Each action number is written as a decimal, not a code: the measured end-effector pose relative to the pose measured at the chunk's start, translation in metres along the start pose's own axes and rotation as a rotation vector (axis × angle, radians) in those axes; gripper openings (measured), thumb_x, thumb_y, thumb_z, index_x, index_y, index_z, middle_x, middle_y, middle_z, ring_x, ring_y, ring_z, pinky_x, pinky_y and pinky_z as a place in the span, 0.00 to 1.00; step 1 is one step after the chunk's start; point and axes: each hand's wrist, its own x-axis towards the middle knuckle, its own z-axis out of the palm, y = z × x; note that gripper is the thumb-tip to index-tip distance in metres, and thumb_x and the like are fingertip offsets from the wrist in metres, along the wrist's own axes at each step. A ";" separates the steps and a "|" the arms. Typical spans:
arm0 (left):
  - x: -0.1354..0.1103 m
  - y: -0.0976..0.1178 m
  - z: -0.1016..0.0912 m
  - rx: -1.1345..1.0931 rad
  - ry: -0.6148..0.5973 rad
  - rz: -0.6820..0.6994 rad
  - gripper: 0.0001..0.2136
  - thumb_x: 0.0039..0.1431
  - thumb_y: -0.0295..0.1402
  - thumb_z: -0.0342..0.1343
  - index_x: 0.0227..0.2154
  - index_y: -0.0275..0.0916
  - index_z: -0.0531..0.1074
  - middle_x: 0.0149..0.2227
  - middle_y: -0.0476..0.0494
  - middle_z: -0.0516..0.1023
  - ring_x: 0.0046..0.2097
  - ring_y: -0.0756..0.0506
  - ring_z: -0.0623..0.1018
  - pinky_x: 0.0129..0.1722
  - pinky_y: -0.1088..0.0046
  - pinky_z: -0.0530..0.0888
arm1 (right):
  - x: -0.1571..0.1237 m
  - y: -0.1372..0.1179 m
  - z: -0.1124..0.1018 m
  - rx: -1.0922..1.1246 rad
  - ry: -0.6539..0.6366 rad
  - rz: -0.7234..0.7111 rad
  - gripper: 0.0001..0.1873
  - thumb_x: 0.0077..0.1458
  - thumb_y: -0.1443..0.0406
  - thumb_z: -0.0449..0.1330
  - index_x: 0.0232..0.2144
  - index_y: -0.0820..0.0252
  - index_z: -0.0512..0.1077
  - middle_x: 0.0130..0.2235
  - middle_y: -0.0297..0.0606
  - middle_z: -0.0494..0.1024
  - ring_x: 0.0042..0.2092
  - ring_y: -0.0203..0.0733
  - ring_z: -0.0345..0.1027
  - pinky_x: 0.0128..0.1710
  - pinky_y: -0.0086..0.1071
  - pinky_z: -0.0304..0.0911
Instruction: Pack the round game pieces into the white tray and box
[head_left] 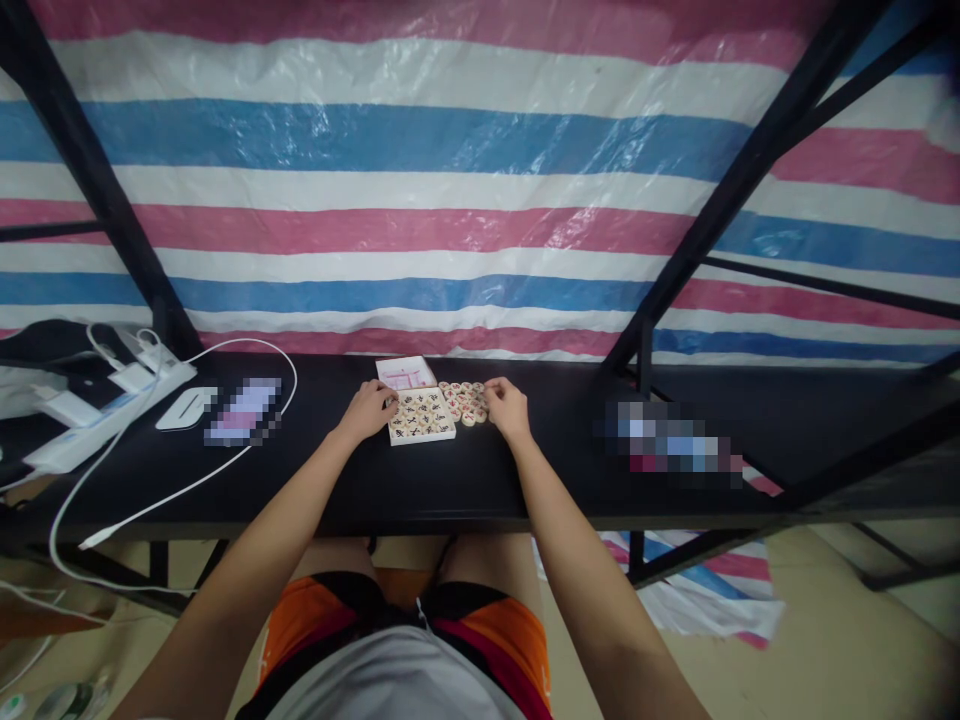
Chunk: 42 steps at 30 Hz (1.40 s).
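A small white box (pixel 421 432) filled with several round wooden game discs lies on the black table (pixel 450 480). My left hand (pixel 369 408) rests at the box's left edge with its fingers curled against it. A loose cluster of round wooden discs (pixel 465 400) with red marks lies just right of the box. My right hand (pixel 507 404) sits at the right of that cluster, fingers bent and pinching at the discs. The box's white lid (pixel 406 373) with pink print lies behind the box.
A white power strip (pixel 112 405) with plugs and a white cable (pixel 172 490) occupy the table's left end, beside a white mouse-like device (pixel 186 407). Black metal frame bars (pixel 720 220) rise at both sides. A striped tarp (pixel 450 180) hangs behind the table.
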 end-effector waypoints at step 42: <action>0.006 -0.005 0.004 -0.174 0.015 -0.111 0.13 0.51 0.37 0.58 0.38 0.38 0.72 0.44 0.42 0.69 0.48 0.40 0.68 0.52 0.62 0.65 | -0.002 -0.005 -0.002 -0.003 0.006 0.003 0.11 0.47 0.62 0.52 0.30 0.58 0.72 0.27 0.35 0.77 0.31 0.40 0.69 0.34 0.30 0.62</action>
